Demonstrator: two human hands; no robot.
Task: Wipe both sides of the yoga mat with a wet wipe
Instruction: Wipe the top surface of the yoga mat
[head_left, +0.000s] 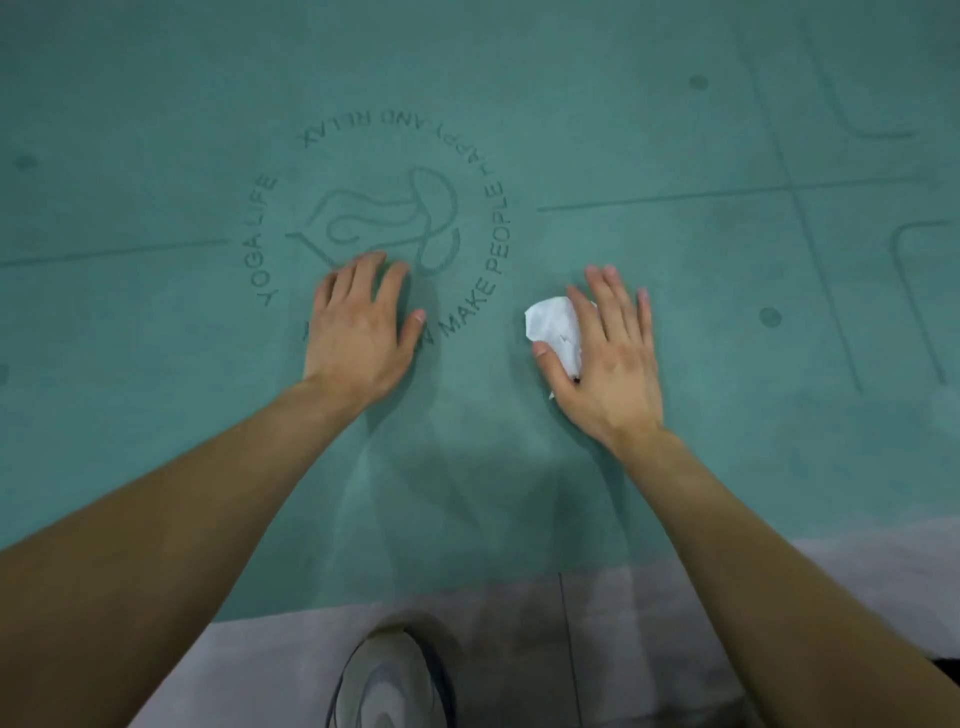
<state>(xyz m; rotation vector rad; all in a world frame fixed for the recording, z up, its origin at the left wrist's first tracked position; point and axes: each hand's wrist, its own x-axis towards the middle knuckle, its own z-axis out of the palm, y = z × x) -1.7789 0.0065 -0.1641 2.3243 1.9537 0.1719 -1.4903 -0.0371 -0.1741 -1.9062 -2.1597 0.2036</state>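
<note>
A teal yoga mat (623, 130) fills nearly all we see, spread flat on a pale grey floor (649, 623) whose strip shows along the near edge. Our right hand (608, 353) lies palm down with fingers straight, pressing a crumpled white wet wipe (553, 325) onto the mat; the wipe bulges out past the thumb side. Our left hand (363, 322) rests flat beside it, fingers spread and holding nothing, over the lower arc of the printed round logo (379, 218). The mat's long axis runs left to right across our arms, so unwiped ground lies to either side of the hands. The right hand has the wipe, so we judge its strokes go sideways along that length. A shoe (389, 680) sits just behind the near edge.
</note>
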